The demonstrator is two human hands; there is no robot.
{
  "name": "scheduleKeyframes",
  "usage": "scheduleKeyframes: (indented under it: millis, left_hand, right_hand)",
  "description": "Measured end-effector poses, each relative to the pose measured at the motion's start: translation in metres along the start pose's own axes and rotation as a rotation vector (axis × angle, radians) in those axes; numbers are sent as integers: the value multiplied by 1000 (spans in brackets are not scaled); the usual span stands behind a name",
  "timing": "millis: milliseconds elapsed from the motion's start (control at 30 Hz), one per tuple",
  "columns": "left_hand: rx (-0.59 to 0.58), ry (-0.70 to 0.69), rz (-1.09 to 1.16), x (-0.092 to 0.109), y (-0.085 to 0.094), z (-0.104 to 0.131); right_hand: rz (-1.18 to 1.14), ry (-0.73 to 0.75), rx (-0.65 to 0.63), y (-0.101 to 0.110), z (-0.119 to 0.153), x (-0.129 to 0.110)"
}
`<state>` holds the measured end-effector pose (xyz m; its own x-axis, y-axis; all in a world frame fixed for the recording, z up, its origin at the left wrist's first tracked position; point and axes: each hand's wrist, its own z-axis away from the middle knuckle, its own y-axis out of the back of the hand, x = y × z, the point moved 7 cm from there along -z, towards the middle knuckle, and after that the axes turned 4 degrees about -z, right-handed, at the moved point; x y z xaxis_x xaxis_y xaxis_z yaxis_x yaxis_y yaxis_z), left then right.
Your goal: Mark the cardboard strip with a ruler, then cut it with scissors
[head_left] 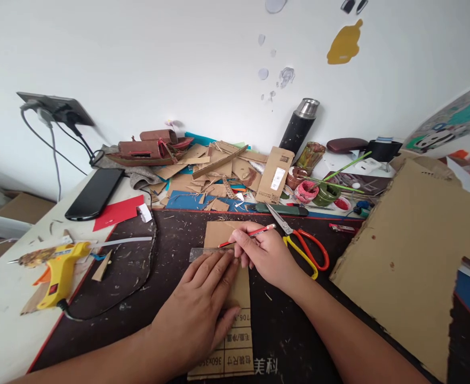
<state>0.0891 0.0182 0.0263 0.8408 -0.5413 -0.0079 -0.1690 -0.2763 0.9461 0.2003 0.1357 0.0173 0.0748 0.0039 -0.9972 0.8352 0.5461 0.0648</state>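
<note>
A strip of brown cardboard [239, 290] with printed characters lies on the dark mat. Across its upper part lies a clear ruler [197, 254]. My left hand [202, 304] rests flat on the ruler and cardboard, fingers stretched out and pointing up and right. My right hand [264, 253] pinches a red pencil [259, 231], whose tip touches the cardboard just above the ruler's edge. Scissors [299, 237] with red and yellow handles lie open just right of my right hand.
A yellow glue gun [58, 272] and black phone [94, 194] are at left. Cardboard scraps [214, 170], a model boat [146, 149], paint jars [307, 191], a green cutter [278, 208] and a black flask [299, 128] stand behind. A large cardboard sheet [411, 261] is at right.
</note>
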Motion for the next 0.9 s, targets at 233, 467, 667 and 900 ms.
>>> scheduleKeyframes:
  millis: [233, 467, 667, 900]
  left_hand:
    - [-6, 0, 32, 0, -1, 0]
    - [-2, 6, 37, 0, -2, 1]
    - [47, 15, 70, 1, 3, 1]
    - [63, -40, 170, -10, 10, -7]
  right_hand:
    - [43, 19, -12, -1, 2, -1]
    - [296, 91, 76, 13, 4, -18]
    - [340, 110, 176, 26, 6, -25]
    - [98, 138, 279, 42, 0, -22]
